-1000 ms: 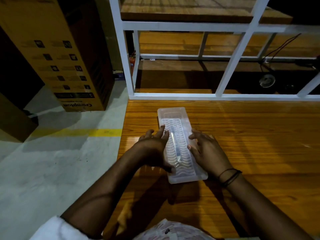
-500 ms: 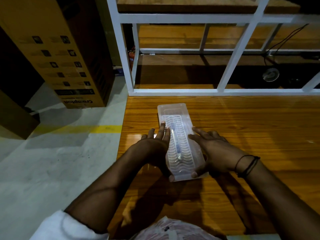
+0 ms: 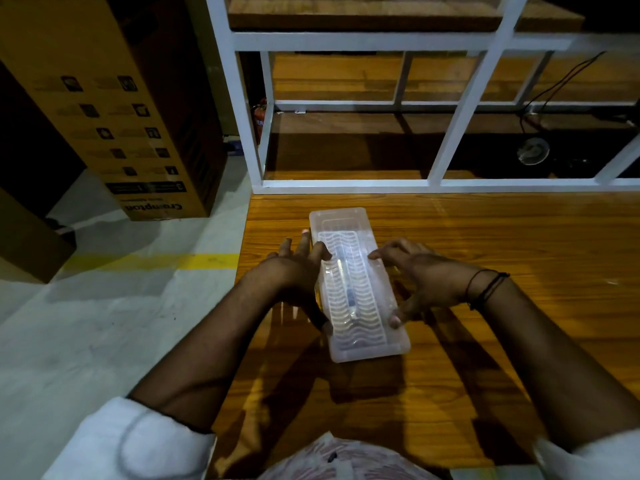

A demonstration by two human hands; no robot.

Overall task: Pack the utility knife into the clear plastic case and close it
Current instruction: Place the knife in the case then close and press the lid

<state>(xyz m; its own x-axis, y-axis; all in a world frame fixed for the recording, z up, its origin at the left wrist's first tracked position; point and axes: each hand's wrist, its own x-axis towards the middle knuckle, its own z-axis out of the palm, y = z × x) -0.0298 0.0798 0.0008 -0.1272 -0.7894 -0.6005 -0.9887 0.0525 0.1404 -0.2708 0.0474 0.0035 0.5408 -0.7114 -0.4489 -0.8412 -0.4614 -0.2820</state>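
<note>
A clear plastic case (image 3: 360, 337) lies lengthwise on the wooden table (image 3: 502, 258), its ribbed lid down. Through the lid a slim utility knife (image 3: 348, 289) shows along the middle. My left hand (image 3: 294, 271) rests against the case's left side, fingers spread and thumb touching the left edge near the front. My right hand (image 3: 415, 271) hovers at the right side with fingers apart; its thumb tip touches the right edge and the other fingers are raised off the lid.
A white metal frame (image 3: 349, 183) with wooden shelves stands along the table's far edge. A large cardboard box (image 3: 114, 109) stands on the grey floor at the left, near a yellow floor line (image 3: 138, 261). The table's left edge runs just left of my left hand.
My right hand has lifted off the case and shifted right, fingers now raised. My left hand's fingers have spread wider. The case stays in place.
</note>
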